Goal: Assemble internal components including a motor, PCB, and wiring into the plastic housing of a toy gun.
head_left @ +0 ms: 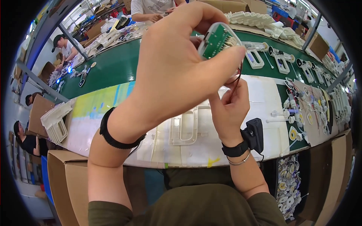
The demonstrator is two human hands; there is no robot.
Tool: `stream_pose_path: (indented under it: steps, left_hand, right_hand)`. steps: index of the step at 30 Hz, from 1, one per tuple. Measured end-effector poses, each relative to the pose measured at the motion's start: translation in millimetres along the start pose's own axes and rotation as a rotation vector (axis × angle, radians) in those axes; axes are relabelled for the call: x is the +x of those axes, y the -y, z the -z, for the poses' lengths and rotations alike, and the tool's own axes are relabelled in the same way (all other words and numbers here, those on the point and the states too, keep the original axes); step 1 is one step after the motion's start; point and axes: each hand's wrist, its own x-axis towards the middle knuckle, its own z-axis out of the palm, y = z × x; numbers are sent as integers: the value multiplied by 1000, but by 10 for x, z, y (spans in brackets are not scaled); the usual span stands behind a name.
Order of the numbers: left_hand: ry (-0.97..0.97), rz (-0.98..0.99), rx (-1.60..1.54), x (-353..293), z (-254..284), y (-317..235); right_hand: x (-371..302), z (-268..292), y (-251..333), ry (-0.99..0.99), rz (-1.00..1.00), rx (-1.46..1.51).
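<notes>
Close to the camera, my left hand is closed around the edges of a small rounded white plastic case. Inside the case sits a green circuit board with pale wires or connectors at one side. Thin dark red and black wires hang down from it to my right hand. That hand is lower, over the table, its fingers curled at the wires; its fingertips are partly hidden behind my left hand. Below, a white plastic housing half with a loop-shaped handle lies on the white-covered table.
Several white housings with loop handles line the green conveyor beyond the table. At the right are wired parts; at the left, stacked white shells. Cardboard boxes stand below the near edge. Co-workers sit farther off.
</notes>
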Motion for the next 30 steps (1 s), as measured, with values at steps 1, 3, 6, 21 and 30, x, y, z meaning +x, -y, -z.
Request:
stream_pose_path:
  steps: [1, 3, 6, 21, 30]
  left_hand:
    - [-3, 21, -27, 20, -52, 15]
    - [-5, 47, -53, 14, -35, 64]
    - [-46, -4, -6, -8, 92, 197]
    - [118, 114, 4, -181, 284, 67]
    - [25, 134, 28, -265, 245, 32]
  right_hand:
    - [3, 3, -14, 37, -71, 143]
    - [2, 52, 5, 90, -121, 170]
    - [16, 174, 44, 177, -224, 281]
    - [55, 323, 26, 602, -160, -8]
    - [-293, -70, 132, 575, 15, -103]
